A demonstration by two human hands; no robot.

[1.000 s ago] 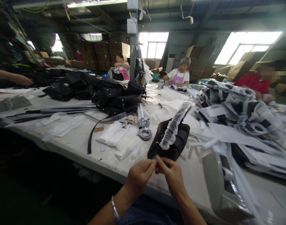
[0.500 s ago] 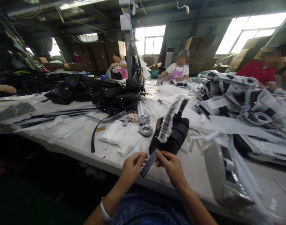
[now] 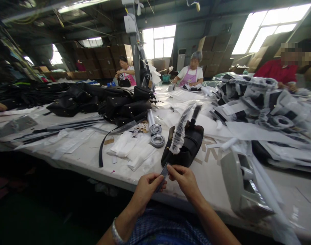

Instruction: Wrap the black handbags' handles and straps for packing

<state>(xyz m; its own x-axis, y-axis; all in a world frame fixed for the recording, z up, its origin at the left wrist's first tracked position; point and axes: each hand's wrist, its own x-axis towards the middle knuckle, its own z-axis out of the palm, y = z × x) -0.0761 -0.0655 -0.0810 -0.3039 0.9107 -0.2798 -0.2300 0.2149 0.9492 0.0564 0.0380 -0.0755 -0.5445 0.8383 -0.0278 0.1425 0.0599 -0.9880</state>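
Observation:
A dark strap end (image 3: 164,173), which looks covered in clear plastic, is held between both hands at the table's front edge. My left hand (image 3: 148,187) is closed around its lower part, thumb on top. My right hand (image 3: 182,177) pinches the upper end between thumb and fingers. Just beyond the fingers stands a black handbag (image 3: 190,144). One arm of its handle is sheathed in a crinkled plastic sleeve (image 3: 179,131); a bare dark stretch shows near the top. Whether the strap joins the bag is hidden by my fingers.
Black bags (image 3: 125,105) are heaped at the left, wrapped bags (image 3: 247,98) at the right. White paper sleeves (image 3: 130,146) and grey coiled straps (image 3: 157,140) lie left of the handbag. A tape dispenser (image 3: 241,183) stands at right. Co-workers (image 3: 191,73) sit across the table.
My left hand has moved from beside the strap end to close around it. My right hand keeps its pinch. At the far left, a co-worker's arm has drawn back and lower.

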